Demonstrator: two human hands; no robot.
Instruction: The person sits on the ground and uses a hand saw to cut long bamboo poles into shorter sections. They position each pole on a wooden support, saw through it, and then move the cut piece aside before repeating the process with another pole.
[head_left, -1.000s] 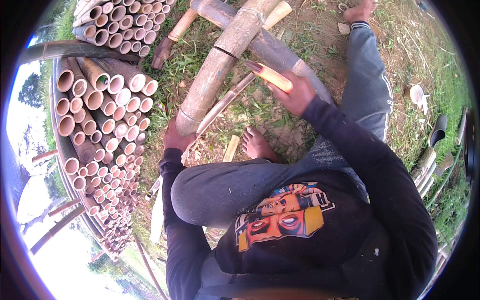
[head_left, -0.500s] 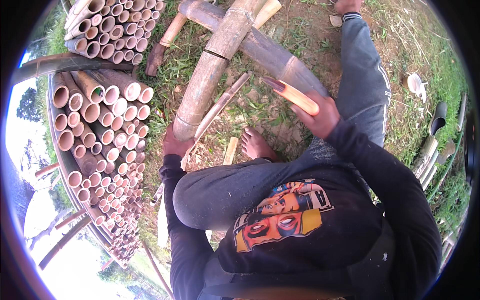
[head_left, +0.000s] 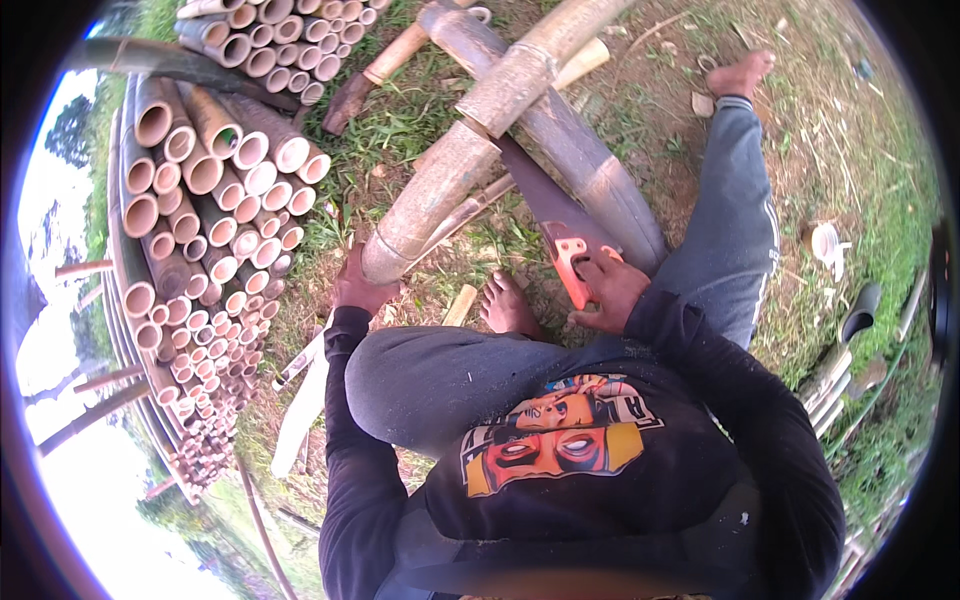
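My left hand [head_left: 366,284] is closed around the near end of a thick bamboo pole [head_left: 430,190]. The pole slants up to the right and rests across a darker bamboo pole [head_left: 585,150]. In my right hand [head_left: 608,292] is the orange handle of a handsaw [head_left: 545,200]. Its dark blade reaches up to a cut across the thick pole, and its tip is hidden at the pole's edge. A thin bamboo strip [head_left: 470,208] runs beside the pole's underside.
Stacked bamboo poles [head_left: 210,210] fill the left side, cut ends facing me. My bare foot [head_left: 508,305] is beside a short bamboo piece [head_left: 460,306]. A white cup [head_left: 826,246] lies on the ground at right, near split bamboo pieces [head_left: 860,315]. A wooden-handled tool [head_left: 375,78] lies at the far left.
My right hand has swung the saw so its blade meets the cut in the pole; before, the blade was apart from it. My left hand keeps its grip. The view has shifted.
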